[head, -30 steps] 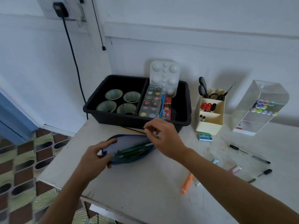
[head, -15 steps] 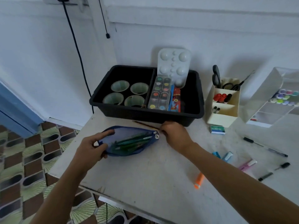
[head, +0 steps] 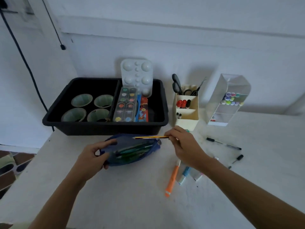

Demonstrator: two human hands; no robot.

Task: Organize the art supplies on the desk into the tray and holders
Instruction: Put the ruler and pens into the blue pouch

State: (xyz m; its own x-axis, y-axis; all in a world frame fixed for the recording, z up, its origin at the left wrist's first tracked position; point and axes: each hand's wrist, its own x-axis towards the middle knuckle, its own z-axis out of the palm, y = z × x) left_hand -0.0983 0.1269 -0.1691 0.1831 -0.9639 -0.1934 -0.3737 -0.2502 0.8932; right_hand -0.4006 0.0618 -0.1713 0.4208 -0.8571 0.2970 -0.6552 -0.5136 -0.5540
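The tray point(head: 105, 128) sits at the desk's point(head: 132, 204) back left corner, the pouch point(head: 132, 156) just before it, a pencil point(head: 151, 137) over its rear edge. Right of the tray stands a holder point(head: 186, 116), a rack point(head: 221, 113) beyond it; markers point(head: 172, 180) lie before them.

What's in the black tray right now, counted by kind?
Green cups: 4
Watercolour paint set: 1
White mixing palette: 1
Red box: 1
Total: 7 in the black tray.
Not counted, too unclear to class: a blue strip beside the paint set and a dark stick by the divider.
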